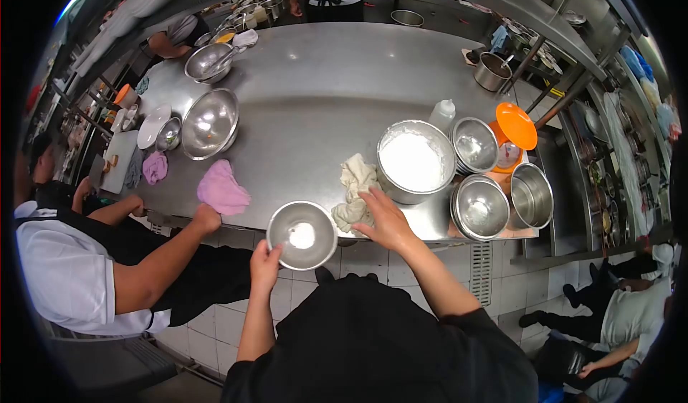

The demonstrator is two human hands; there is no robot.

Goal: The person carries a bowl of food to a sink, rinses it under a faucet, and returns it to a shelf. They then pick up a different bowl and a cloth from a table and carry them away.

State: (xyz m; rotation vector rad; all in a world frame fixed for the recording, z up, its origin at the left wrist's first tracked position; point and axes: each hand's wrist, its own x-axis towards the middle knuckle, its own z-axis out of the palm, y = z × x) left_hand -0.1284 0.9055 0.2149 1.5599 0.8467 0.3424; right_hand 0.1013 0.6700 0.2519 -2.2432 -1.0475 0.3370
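Observation:
My left hand [266, 265] grips the rim of a metal bowl [302, 235], tilted at the table's front edge, with its shiny inside showing. My right hand [388, 221] has its fingers spread at the edge of a crumpled cream cloth [356, 181]; whether the fingertips press on it is hard to tell. Just beyond my right hand stands a large metal bowl with white contents [412, 160]. Stacked metal bowls [482, 208] and another stack [475, 145] are to its right, near a squeeze bottle [442, 113].
A co-worker's hand [207, 219] is beside a pink cloth [223, 188] on the left. Further left are a big metal bowl [210, 125] and white plates [153, 126]. A steel pot [531, 196] and an orange scale [508, 155] stand at the table's right end.

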